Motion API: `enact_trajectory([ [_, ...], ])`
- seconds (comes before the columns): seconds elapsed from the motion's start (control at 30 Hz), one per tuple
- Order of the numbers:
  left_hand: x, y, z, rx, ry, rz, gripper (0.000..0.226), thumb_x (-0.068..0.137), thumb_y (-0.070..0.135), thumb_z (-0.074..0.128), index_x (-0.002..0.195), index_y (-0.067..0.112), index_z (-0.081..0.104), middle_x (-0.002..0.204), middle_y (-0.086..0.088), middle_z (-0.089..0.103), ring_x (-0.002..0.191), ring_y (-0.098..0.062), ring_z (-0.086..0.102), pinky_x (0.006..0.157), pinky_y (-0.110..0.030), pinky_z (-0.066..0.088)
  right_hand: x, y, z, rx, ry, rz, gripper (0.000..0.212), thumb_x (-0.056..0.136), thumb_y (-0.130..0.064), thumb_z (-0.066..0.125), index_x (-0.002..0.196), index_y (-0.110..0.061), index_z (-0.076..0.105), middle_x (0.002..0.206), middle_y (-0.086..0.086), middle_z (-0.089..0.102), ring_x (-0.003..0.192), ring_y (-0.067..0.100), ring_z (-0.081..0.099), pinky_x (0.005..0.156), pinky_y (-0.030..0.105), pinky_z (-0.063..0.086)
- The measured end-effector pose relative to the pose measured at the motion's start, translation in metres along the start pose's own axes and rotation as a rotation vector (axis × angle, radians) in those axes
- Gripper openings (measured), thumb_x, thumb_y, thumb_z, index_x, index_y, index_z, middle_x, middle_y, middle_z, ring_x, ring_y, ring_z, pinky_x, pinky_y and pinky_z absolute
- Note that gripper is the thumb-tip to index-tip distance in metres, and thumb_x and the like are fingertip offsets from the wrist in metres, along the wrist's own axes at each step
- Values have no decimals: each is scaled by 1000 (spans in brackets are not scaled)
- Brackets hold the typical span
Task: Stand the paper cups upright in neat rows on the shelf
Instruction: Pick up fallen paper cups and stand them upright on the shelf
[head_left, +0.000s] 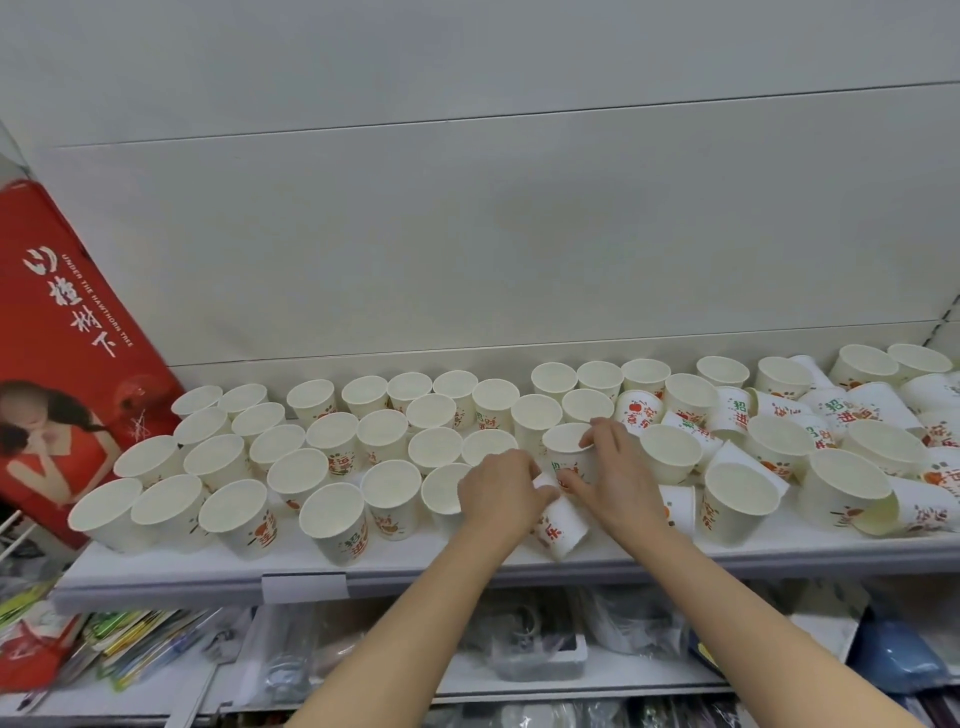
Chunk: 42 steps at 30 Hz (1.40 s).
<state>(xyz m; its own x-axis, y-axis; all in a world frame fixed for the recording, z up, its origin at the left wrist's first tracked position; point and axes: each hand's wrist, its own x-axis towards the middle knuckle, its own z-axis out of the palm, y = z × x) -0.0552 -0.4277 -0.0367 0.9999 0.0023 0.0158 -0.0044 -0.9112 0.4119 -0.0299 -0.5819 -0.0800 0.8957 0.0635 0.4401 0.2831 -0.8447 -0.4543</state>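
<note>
Many white paper cups with red and green print stand on a white shelf (467, 564). On the left and middle they stand upright in rough rows (332, 436). On the right several cups (878, 400) lie tipped among upright ones. My right hand (613, 467) grips an upright cup (569, 449) at its rim and side. My left hand (501, 491) holds a tilted cup (563, 525) near the shelf's front edge, its mouth hidden behind the hand.
A red poster board (62, 332) leans at the shelf's left end. The white back panel (493, 234) rises behind the cups. Below the shelf lie packaged goods in plastic (519, 649) and colourful packets (130, 639).
</note>
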Motion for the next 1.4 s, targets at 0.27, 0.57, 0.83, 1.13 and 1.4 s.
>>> enact_trajectory([
  [0.27,-30,-25,-5,2,153,165,11,84,39,63,91,31,69,92,11,71,91,-14,63,66,-27,39,-4,-10,8,-59,-56,-71,36,80,-34,71,101,-15,48,123,2,47,94,23,54,64,30,44],
  [0.57,-37,-42,11,118,257,301,26,89,47,61,108,30,65,109,10,67,101,-14,60,75,-31,48,-21,-7,-3,-208,8,-113,42,78,-39,73,113,-18,59,124,2,58,110,24,54,90,38,47],
  [0.83,-36,5,31,78,374,632,39,76,34,79,113,25,67,111,5,65,99,-21,56,78,-34,51,-57,17,-42,-294,250,-212,26,76,-24,77,99,-17,66,100,-1,66,95,23,57,80,36,44],
  [1.13,-14,85,58,315,13,835,60,89,22,64,140,37,37,157,-2,26,138,-26,29,108,-42,34,-83,97,-98,-323,366,-156,22,79,-20,73,99,-14,66,97,1,65,93,27,54,75,40,44],
  [1.4,-16,91,54,375,129,728,7,85,26,70,92,25,68,136,1,49,122,-23,46,90,-36,48,-76,143,-111,-208,130,-209,33,77,-24,75,107,-16,63,108,0,63,101,26,53,80,42,48],
])
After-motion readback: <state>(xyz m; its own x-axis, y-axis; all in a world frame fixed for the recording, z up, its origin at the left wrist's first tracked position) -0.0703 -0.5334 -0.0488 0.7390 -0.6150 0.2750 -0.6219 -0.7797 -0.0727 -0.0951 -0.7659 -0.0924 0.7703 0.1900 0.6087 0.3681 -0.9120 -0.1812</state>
